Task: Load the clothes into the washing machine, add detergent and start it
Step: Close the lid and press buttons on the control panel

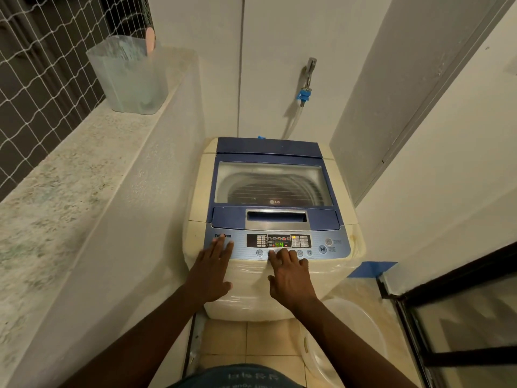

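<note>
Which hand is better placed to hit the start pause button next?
Probably the right hand: its fingers are already on the button row under the display, nearer the start/pause button at the panel's right. The left hand rests flat at the panel's left end.

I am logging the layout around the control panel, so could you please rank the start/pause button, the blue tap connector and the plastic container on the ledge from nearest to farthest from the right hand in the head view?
From the right hand:
1. Start/pause button, just right on the panel.
2. Blue tap connector, on the wall behind the washing machine.
3. Plastic container, far left on the ledge.
</note>
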